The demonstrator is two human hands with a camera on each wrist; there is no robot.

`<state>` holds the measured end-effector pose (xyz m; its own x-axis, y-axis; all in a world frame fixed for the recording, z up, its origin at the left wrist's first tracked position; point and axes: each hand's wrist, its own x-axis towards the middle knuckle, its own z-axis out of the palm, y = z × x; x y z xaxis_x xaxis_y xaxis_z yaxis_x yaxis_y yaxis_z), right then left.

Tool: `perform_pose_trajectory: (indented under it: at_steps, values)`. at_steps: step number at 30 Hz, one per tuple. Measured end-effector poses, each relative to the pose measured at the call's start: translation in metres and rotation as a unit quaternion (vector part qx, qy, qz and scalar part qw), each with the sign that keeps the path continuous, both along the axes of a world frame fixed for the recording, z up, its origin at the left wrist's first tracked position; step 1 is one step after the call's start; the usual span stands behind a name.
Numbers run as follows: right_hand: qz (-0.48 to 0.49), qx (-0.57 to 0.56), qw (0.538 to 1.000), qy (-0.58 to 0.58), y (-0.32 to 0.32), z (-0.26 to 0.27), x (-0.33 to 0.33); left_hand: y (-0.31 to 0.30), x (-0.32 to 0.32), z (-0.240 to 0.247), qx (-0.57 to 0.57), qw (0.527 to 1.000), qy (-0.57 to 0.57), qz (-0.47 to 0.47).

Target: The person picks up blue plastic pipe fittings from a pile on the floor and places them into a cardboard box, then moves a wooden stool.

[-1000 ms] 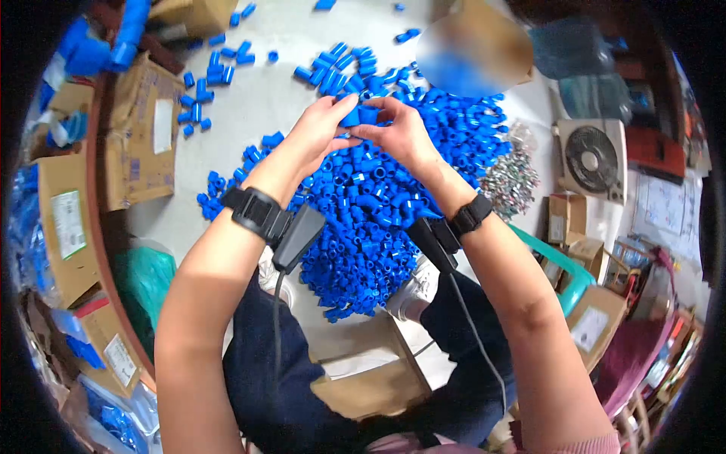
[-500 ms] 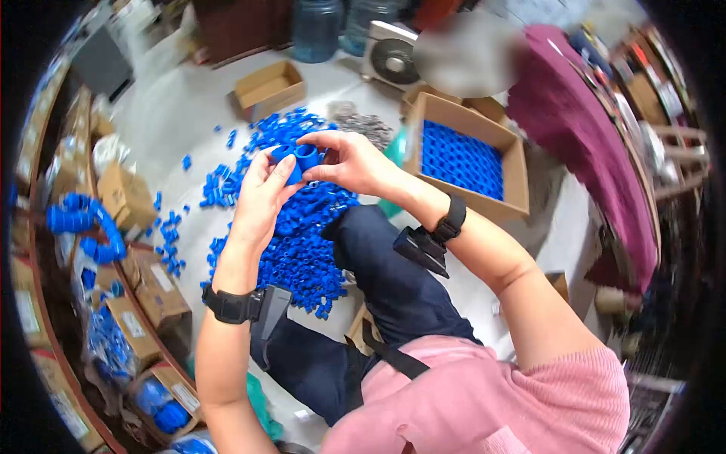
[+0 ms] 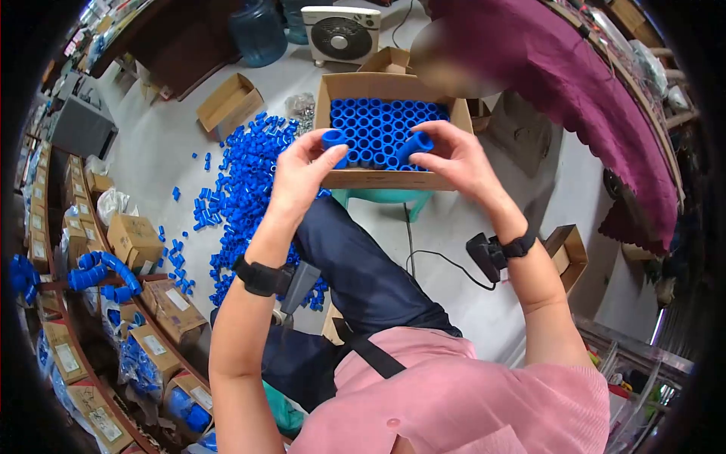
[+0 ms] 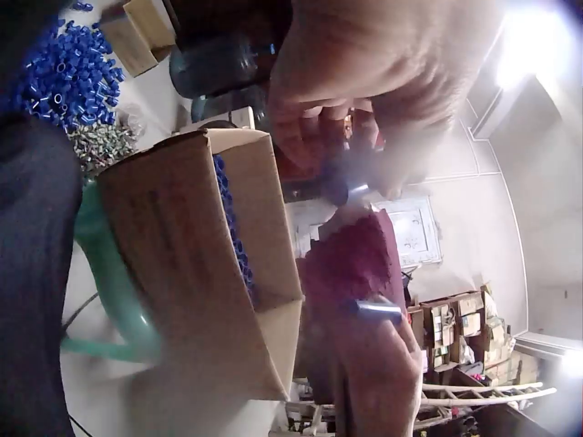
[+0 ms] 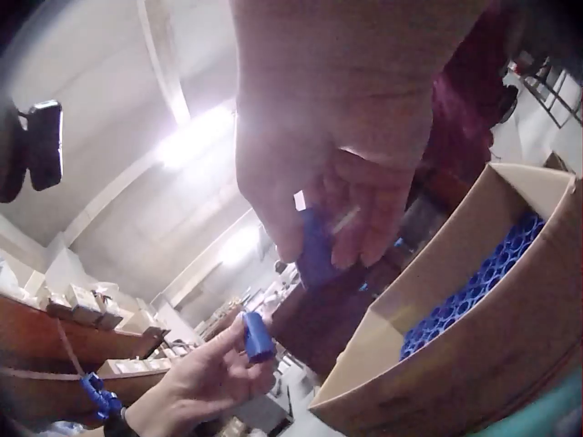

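My left hand pinches a blue pipe coupling between thumb and fingers, over the near left side of a cardboard box. A second coupling, tilted, is gripped by my right hand above the box's right part. Inside, blue couplings stand upright in close rows with their round ends up. In the right wrist view both held couplings show: one blue piece under the right fingers, the other in the left hand. The left wrist view shows the left hand's piece blurred.
A green stool is under the box. On the floor to the left lies a heap of loose blue fittings. A fan, an open carton and water jugs stand behind. Shelved boxes line the left.
Both hands have gone from the heap to above the box as the view turned right. The hands, close together earlier, are now apart, each with one coupling.
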<state>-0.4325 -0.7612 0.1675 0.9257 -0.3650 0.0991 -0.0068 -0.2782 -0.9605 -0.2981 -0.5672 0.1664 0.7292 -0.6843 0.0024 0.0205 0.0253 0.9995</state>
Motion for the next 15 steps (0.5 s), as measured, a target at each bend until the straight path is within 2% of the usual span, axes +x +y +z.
perform_pose_trajectory:
  at_steps: [2,3,8,10,12,15]
  values:
    - [-0.016,0.038,0.999,-0.009,-0.016,0.005,-0.011,-0.005,0.004,-0.001,0.017,0.999,0.006,0.033]
    - [-0.018,-0.014,1.0,0.016,-0.027,0.005,-0.015,-0.005,0.007,-0.004,0.013,0.999,0.008,0.037]
    - [0.002,0.019,0.999,0.029,-0.05,-0.002,-0.008,-0.004,0.015,-0.016,0.038,0.997,0.01,0.06]
    - [0.02,-0.111,0.993,0.019,-0.056,-0.005,0.001,-0.003,0.019,-0.021,0.056,0.997,-0.003,0.052]
    - [0.044,-0.134,0.99,0.02,-0.057,0.0,0.01,-0.001,0.025,-0.026,0.057,0.997,-0.006,0.042]
    - [0.085,-0.163,0.983,0.032,-0.062,0.003,0.025,-0.002,0.032,-0.026,0.15,0.983,-0.109,-0.006]
